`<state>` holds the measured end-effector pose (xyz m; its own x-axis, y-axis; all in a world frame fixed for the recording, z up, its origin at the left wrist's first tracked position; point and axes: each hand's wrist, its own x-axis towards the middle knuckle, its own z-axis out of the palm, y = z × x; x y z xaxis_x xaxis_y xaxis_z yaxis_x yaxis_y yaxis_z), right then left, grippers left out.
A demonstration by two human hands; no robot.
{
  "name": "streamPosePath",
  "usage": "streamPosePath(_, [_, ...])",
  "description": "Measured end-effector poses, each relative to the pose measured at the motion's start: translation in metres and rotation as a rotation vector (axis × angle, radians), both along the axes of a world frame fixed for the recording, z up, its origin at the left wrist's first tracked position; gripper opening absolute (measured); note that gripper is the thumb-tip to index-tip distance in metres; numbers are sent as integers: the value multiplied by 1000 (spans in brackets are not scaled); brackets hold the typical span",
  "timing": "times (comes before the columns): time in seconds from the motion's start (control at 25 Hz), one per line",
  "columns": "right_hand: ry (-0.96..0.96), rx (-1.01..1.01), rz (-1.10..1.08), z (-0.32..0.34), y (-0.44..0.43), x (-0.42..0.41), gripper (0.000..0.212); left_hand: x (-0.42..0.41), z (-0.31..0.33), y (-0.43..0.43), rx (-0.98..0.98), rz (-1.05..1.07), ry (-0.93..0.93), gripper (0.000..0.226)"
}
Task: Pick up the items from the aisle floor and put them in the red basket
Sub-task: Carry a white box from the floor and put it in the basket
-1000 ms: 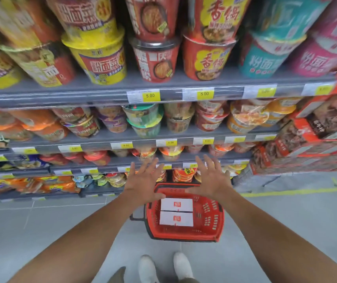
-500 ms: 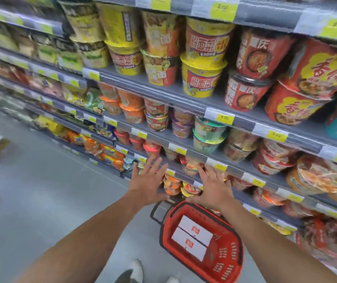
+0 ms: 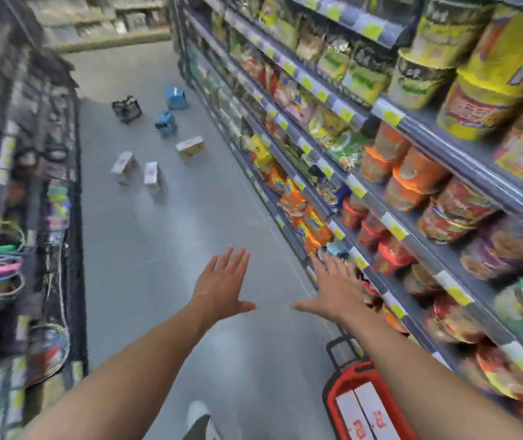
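Observation:
The red basket (image 3: 345, 379) stands on the floor at the lower right, partly behind my right forearm, with two white boxes (image 3: 361, 414) lying in it. My left hand (image 3: 222, 285) and my right hand (image 3: 333, 290) are stretched out in front of me with fingers spread, holding nothing. Far up the aisle several items lie on the grey floor: two pale cartons (image 3: 123, 166) (image 3: 152, 176), a yellow-white box (image 3: 191, 147), two blue packs (image 3: 166, 123) (image 3: 176, 97) and a dark pack (image 3: 127, 108). The picture is blurred.
Shelves of instant-noodle cups and snack bags (image 3: 412, 185) line the right side of the aisle. A dark rack with coloured hangers and goods (image 3: 6, 265) runs along the left. My white shoe (image 3: 199, 417) shows at the bottom.
My view has swung left from the shelf face to look down the aisle; the floor items have come into sight and the basket has slid to the lower right. Both hands stay spread and hold nothing.

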<state>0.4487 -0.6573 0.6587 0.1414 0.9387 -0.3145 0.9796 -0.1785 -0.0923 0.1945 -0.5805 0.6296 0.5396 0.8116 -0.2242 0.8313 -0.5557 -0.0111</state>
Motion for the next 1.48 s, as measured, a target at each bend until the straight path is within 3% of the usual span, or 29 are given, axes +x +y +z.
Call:
streamPosePath(0.28, [-21, 35, 188, 4, 96, -146, 120, -159, -3, 51, -25, 179, -36, 119])
streamPosePath(0.52, [19, 52, 262, 1, 156, -230, 125, -245, -3, 85, -6, 310, -20, 118])
streamPosePath(0.88, [43, -20, 309, -14, 269, -272, 130, -278, -13, 179, -7, 416, -19, 114])
streamPosePath(1.48, [76, -33, 432, -15, 561, -303, 124, -299, 1, 424, 38, 632, -36, 110])
